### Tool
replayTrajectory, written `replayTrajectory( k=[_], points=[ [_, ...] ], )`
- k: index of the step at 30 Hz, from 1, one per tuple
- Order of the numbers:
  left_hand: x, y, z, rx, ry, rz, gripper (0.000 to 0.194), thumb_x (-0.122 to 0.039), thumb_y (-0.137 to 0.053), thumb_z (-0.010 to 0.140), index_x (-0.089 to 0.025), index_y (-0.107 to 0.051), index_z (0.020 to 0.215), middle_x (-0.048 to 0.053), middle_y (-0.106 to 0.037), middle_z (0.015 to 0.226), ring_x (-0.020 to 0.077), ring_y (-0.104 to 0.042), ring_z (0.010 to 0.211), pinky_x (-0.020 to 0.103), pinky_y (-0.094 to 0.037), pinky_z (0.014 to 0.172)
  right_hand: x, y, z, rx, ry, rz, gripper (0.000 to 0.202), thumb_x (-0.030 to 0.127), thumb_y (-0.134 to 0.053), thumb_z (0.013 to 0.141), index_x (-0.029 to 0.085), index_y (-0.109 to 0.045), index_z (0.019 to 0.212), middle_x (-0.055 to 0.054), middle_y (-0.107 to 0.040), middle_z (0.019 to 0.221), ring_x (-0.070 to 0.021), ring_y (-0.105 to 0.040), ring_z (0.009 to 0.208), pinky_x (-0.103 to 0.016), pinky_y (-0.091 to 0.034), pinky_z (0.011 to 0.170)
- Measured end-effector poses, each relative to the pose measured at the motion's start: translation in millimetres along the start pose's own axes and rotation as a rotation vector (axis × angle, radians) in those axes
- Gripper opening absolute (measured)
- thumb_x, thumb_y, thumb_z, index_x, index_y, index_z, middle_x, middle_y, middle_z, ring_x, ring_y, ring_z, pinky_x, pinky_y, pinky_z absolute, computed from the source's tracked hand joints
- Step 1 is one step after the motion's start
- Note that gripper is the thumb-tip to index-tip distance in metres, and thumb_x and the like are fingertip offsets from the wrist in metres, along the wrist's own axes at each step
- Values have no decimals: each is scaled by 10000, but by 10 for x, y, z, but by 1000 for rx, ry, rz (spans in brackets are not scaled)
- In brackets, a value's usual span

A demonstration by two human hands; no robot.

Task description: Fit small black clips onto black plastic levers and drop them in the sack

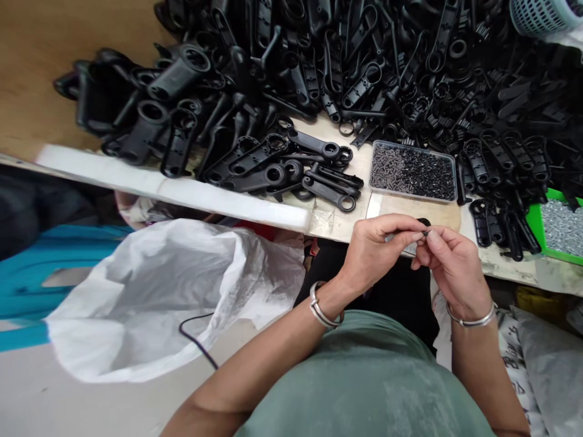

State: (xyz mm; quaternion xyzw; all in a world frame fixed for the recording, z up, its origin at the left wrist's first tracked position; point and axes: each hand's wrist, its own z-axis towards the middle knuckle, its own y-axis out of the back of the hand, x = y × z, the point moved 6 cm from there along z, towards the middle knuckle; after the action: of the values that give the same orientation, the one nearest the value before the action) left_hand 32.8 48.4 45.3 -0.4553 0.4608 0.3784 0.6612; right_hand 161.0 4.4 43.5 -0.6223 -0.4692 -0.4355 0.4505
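My left hand [374, 247] and my right hand [453, 262] meet at the fingertips over the table's front edge. Both are closed in a pinch around a small black part [426, 233], mostly covered by the fingers; its exact kind does not show. Just behind the fingertips, a piece of black plastic [424, 222] is partly visible. Beyond the hands stands a clear plastic box [413, 195] holding many tiny dark metal and black pieces. To the right of my right hand lie several black plastic arms [512, 233] with ring ends.
Black plastic parts [328, 60] are heaped across the back of the table. A green tray [535, 221] of small silvery pieces is at right, a blue-grey basket [537, 17] at the top right. An open white sack [136, 291] stands below the table's left edge.
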Motion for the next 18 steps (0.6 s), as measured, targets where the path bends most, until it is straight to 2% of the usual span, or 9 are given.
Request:
replayTrajectory(
  k=[3,8,14,18],
  points=[
    [17,5,-14,-19,22,20,72,-142,-741,773,-177,-769,829,21,-771,807,129,-724,738,204,-603,703,-6,10,-4,-63,52,-60,252,412,-690,847,177,-635,776,53,-545,563,-87,-545,502,-235,-541,532],
    [16,13,-44,-74,32,90,81,-128,-729,767,-177,-766,820,24,-768,830,133,-720,764,200,-600,707,35,12,-67,-250,151,-252,210,387,-647,879,187,-605,828,71,-541,525,-89,-532,450,-227,-510,491],
    [1,13,-100,-127,22,155,92,-144,-685,804,-185,-756,847,-1,-750,801,112,-693,696,190,-603,632,60,-49,-101,-225,157,-367,233,400,-591,917,189,-601,820,49,-558,561,-105,-562,522,-236,-493,537],
    [-21,17,-127,-133,-33,246,117,-155,-655,835,-197,-751,887,-8,-752,835,99,-691,698,188,-613,649,70,-43,-117,-201,152,-366,224,397,-588,924,189,-638,856,32,-596,608,-107,-569,558,-246,-510,573]
  ],
)
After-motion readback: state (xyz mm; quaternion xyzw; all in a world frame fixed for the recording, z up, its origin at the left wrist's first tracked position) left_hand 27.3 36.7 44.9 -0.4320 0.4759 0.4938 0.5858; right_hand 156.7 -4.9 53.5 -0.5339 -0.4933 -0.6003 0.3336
